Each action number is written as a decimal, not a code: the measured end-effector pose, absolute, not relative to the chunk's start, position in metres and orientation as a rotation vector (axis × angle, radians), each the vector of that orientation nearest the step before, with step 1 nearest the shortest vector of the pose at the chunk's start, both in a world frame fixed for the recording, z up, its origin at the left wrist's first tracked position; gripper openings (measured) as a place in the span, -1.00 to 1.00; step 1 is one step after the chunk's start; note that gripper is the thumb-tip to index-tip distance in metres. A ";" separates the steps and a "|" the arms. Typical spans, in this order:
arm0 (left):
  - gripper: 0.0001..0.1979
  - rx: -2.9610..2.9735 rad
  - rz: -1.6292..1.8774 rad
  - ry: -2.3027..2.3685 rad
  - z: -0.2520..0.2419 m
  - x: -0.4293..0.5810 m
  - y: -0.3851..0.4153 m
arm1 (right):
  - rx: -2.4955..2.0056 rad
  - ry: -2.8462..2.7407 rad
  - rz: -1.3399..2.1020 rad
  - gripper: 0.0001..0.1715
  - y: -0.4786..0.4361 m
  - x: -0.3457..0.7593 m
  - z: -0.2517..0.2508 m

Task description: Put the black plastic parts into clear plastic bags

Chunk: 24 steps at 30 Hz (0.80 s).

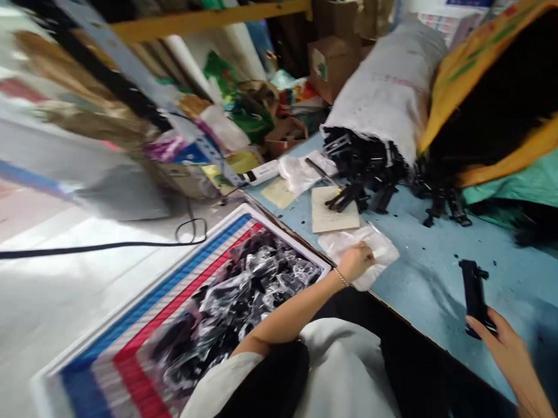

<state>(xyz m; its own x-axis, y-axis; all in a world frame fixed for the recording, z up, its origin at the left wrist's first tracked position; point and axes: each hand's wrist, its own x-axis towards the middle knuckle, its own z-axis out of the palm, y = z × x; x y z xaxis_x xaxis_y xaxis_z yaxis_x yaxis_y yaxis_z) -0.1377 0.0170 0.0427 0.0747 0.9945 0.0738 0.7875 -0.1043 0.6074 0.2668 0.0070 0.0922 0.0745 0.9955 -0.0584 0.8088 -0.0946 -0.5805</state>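
My left hand (356, 261), a bracelet at its wrist, is closed on the edge of a clear plastic bag (382, 254) lying at the table's near edge. Over on the right, my right hand (503, 338) grips a black plastic part (473, 290) by its lower end, holding it upright above the blue tabletop. A small knob sticks out from that part's side. Just beyond the plastic bag lies a pad of paper (335, 216), with loose black parts (347, 197) resting partly on it.
Black parts spill from a white woven sack (389, 83); a yellow sack (457, 68) gapes open beside it. Left of the blue table (423, 277) stands a striped woven bag (128, 354) holding many plastic-wrapped black items (245, 295). A metal shelf post (165, 97) rises behind.
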 end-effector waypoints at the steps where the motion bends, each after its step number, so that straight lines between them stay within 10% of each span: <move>1: -0.81 1.937 0.702 1.725 0.043 -0.142 0.018 | -1.960 -1.676 0.821 -0.32 0.003 0.260 0.084; 24: -0.83 1.437 0.873 1.531 0.054 -0.162 0.006 | -0.859 -0.749 2.050 -0.55 0.006 0.070 0.103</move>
